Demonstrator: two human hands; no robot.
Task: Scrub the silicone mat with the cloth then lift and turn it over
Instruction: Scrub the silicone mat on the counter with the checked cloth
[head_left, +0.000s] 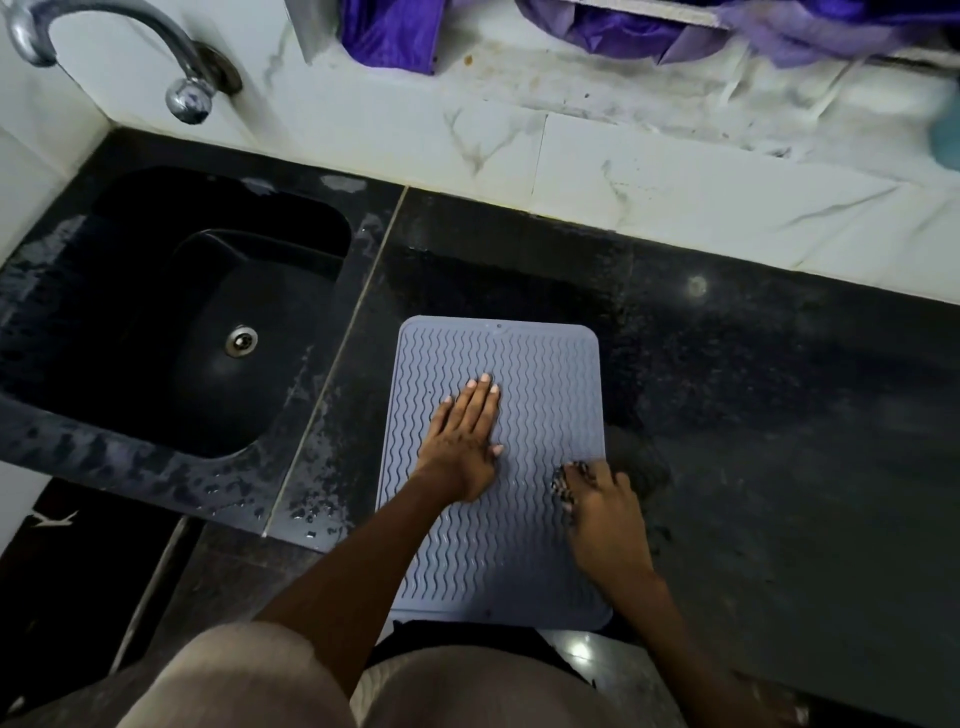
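A grey-blue silicone mat (524, 545) with wavy ridges lies flat on the black counter, its near edge at the counter's front. My left hand (465, 441) rests palm down on the middle of the mat, fingers straight and together. My right hand (597, 506) is at the mat's right edge, its fingers closed on a small dark cloth (566, 486) that presses on the mat. Most of the cloth is hidden under the fingers.
A black sink (171, 317) with a metal drain is set into the counter at the left, under a chrome tap (189, 96). Water drops lie between the sink and the mat. Purple fabric (613, 26) hangs on the white marble ledge behind.
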